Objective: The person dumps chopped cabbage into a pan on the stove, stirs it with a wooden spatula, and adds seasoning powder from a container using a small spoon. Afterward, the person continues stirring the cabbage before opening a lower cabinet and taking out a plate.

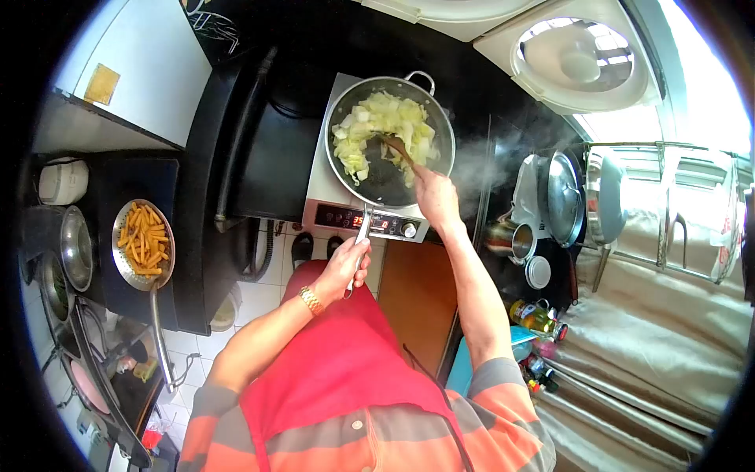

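Note:
A large pan (376,193) with pale green chopped cabbage (401,118) sits on an induction cooker (318,185) with a lit red display. My left hand (344,266) is closed around the pan's long metal handle (364,230), below the cooker's front edge. My right hand (436,198) grips a wooden spatula (401,149) over the pan's right side. The spatula's tip is among the cabbage, partly hidden by it. Bare pan bottom shows below the cabbage, and steam drifts off to the right.
On the dark left counter (118,297) stands a strainer (121,261) of orange-yellow sticks, with metal bowls (76,248) beside it. At right are a metal pot (511,238), a lid (561,197) in a rack and an oil bottle (535,316). A white fan (578,59) is at the top right.

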Action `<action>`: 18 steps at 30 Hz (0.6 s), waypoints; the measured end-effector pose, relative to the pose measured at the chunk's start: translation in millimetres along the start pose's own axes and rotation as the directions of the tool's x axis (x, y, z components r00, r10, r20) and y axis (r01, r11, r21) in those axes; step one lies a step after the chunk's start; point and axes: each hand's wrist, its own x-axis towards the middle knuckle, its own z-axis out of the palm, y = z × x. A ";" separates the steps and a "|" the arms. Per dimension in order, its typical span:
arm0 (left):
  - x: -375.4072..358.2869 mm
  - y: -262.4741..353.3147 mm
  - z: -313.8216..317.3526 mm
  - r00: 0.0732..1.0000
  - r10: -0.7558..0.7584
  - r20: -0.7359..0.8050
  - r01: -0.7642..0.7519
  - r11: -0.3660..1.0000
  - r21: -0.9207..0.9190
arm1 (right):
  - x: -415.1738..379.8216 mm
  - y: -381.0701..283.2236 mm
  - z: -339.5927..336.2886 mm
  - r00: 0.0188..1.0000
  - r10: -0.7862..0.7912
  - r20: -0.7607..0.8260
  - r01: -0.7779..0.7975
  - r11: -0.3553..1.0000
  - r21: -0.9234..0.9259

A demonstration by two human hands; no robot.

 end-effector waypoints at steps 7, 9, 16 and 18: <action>-2.4 0.2 3.7 1.000 -0.008 -0.023 0.008 1.000 0.002 | 46.0 17.2 -7.5 0.992 -0.067 -0.112 0.073 0.996 0.052; -1.6 -1.3 3.5 0.999 -0.005 -0.039 0.005 1.000 -0.001 | 51.4 32.8 20.6 0.997 -0.035 -0.070 0.037 0.999 0.028; -2.0 -0.7 6.1 0.999 0.004 -0.037 -0.004 1.000 0.011 | -15.1 62.6 -63.0 0.984 -0.152 0.095 0.160 0.983 -0.085; -4.3 -0.6 6.1 0.999 0.003 -0.036 -0.002 1.000 0.008 | -23.6 69.0 -109.9 0.972 -0.154 0.178 0.198 0.943 -0.266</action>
